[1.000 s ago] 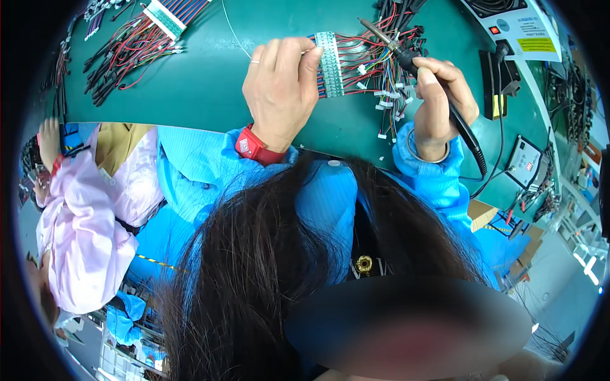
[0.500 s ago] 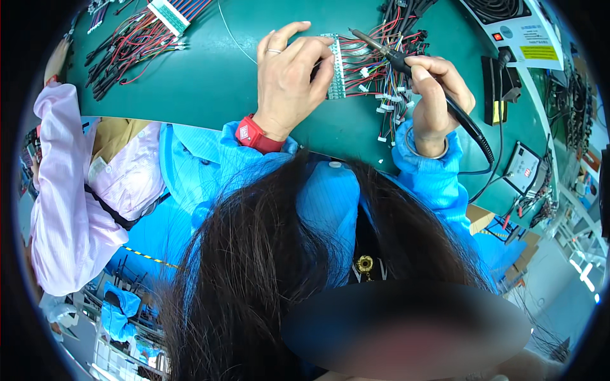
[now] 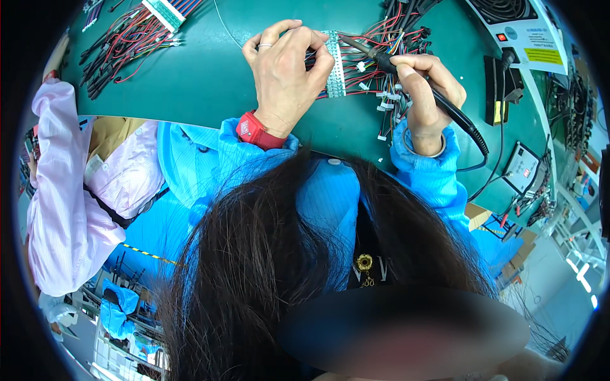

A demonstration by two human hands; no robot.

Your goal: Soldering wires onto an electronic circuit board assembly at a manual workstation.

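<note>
While pinching soldering iron (image 3: 383,61) in right hand (image 3: 424,105), pointing it toward green board (image 3: 335,79); can't tell grip of left hand (image 3: 283,82)!

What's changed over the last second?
The right hand moved the iron left and slightly down the picture, toward the board. The left hand shifted slightly right overall. A co-worker's arm reached forward. The iron stayed in hand; the left bundle stayed put.

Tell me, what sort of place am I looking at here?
Most likely an electronics assembly workshop: a soldering iron is held with its tip close to a green circuit board strip with wires attached, and another wire bundle lies on the green workbench.
</note>
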